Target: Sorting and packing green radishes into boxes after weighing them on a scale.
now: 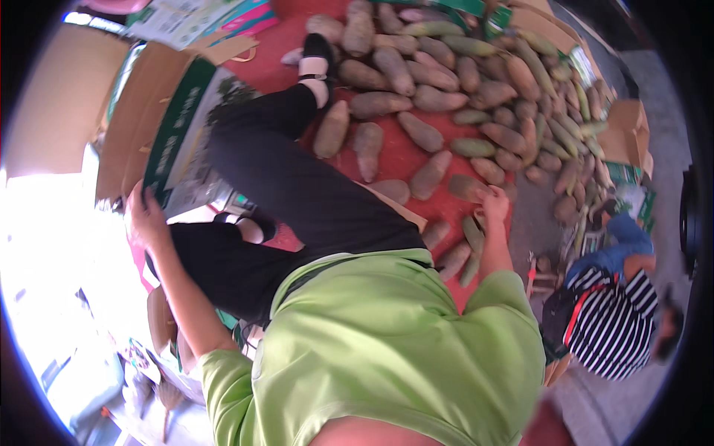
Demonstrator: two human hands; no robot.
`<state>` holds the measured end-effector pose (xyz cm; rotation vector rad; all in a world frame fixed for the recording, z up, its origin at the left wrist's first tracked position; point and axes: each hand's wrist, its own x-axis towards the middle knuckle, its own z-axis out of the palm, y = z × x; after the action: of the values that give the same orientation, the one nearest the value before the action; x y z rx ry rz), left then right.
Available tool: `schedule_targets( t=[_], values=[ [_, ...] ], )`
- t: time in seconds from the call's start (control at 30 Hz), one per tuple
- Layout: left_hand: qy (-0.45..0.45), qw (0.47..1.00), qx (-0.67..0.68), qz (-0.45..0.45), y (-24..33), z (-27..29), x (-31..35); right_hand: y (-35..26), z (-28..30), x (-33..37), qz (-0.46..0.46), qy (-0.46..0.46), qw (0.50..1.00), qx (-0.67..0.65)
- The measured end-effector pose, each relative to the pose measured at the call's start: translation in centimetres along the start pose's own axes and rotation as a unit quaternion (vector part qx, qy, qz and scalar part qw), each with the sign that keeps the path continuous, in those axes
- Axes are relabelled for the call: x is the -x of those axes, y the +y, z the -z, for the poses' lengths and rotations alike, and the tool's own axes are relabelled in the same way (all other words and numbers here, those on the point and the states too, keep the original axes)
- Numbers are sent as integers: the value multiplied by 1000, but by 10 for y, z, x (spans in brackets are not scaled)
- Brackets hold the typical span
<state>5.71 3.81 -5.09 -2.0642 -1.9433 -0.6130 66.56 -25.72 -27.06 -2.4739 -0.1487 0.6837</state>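
My left hand grips the lower edge of an upright cardboard box, whose printed side is green and white. Out to the right, the fingers of my right hand are closed around one end of a thick, oblong brownish-green vegetable. More of these vegetables lie loose on the red floor covering, some brown, some greener. Close by my right wrist lies a green one.
A large heap of the vegetables spreads across the far right. Another person in a striped top is at the right. A second open cardboard box stands beyond the heap. My bent leg crosses the middle.
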Motion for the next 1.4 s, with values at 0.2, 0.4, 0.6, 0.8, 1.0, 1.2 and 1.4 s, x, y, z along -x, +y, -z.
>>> schedule_targets(
  t=[0.2, 0.4, 0.6, 0.8, 1.0, 1.2, 1.4],
  values=[
    [-4, 998, -51, 23, 24, 15, -4, -121, 2, 13, 206, -29, 973, -105],
    [-3, 998, -56, -5, 27, 27, -3, -304, -7, 93, 362, -175, 883, -241],
    [-25, 998, -46, -26, 28, 34, 2, -447, -28, 211, 489, -275, 776, -288],
    [-30, 996, -32, -74, 24, 39, 7, -507, -98, 292, 654, -328, 671, -117],
    [-46, 995, -10, -83, 20, 42, 7, -511, -180, 344, 781, -230, 563, 142],
    [-62, 994, -7, -89, 18, 44, 9, -508, -239, 368, 787, -233, 489, 295],
    [-77, 994, 4, -79, 19, 45, 4, -505, -263, 391, 749, -284, 520, 298]
  ],
)
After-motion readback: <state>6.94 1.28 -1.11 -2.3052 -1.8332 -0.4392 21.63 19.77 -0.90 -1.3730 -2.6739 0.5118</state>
